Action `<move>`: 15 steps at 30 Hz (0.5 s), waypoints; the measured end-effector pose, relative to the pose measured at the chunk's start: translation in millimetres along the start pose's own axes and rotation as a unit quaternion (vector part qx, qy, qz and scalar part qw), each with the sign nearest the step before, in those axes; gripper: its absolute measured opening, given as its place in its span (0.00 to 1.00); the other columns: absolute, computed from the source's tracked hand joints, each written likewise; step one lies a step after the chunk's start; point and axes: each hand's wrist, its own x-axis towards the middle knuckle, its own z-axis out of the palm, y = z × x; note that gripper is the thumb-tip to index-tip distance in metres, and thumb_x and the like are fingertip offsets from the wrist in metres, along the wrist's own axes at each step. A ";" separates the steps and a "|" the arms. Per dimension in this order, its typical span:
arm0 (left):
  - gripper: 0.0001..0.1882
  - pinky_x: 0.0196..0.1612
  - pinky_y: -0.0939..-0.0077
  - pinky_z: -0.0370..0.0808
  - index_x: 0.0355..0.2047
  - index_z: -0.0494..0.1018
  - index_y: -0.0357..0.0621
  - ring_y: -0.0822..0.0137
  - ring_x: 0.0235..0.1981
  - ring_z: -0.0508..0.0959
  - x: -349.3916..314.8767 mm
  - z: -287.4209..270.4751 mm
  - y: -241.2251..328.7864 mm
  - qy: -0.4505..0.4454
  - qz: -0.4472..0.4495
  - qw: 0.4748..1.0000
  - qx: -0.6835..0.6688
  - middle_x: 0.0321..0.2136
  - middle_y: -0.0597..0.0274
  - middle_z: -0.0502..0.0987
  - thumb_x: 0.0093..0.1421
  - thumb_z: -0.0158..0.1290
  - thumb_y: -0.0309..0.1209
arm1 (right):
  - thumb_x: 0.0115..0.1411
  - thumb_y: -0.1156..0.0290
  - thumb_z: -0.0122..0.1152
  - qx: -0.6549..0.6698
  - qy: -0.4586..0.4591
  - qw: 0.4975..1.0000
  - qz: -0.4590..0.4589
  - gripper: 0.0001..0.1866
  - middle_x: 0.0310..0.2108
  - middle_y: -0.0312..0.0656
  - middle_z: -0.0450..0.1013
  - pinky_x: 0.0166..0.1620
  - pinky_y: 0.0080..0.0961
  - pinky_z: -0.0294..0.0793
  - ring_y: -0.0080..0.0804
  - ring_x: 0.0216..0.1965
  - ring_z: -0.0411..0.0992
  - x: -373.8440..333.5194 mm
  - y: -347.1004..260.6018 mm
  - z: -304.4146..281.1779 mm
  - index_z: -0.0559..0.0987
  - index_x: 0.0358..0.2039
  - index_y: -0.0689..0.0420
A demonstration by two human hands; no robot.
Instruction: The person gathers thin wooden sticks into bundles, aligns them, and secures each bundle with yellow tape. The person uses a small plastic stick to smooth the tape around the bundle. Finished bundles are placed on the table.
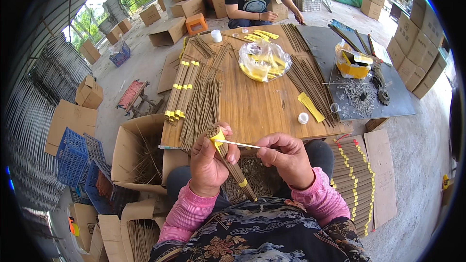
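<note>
My left hand (208,167) is closed around a bundle of thin brown incense sticks (234,169), held at a slant above my lap. One yellow paper band circles it near its lower end. At its upper end a yellow strip (242,144) wraps partly round the sticks, and its pale, narrow tail stretches out to the right. My right hand (287,159) pinches that tail between thumb and fingers. On the wooden table (252,111) beyond lie finished-looking banded bundles (180,92), loose sticks (204,111) and a clear plastic bag (264,63) with yellow strips inside.
A small white tub (303,118) and yellow strips (310,106) lie on the table's right. Cardboard boxes (138,150) and blue crates (73,155) stand at my left. Banded bundles (353,179) rest on cardboard at my right. Another person (255,2) sits across the table.
</note>
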 end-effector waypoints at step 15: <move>0.18 0.23 0.78 0.66 0.39 0.68 0.35 0.70 0.22 0.69 0.5 -0.6 -2.6 0.003 0.001 1.000 -0.020 0.40 0.59 0.65 0.60 0.45 0.40 | 0.53 0.80 0.57 -0.068 0.020 0.997 -0.032 0.09 0.32 0.33 0.70 0.37 0.12 0.68 0.15 0.33 0.67 -2.5 -5.4 2.3 0.74 0.37 0.63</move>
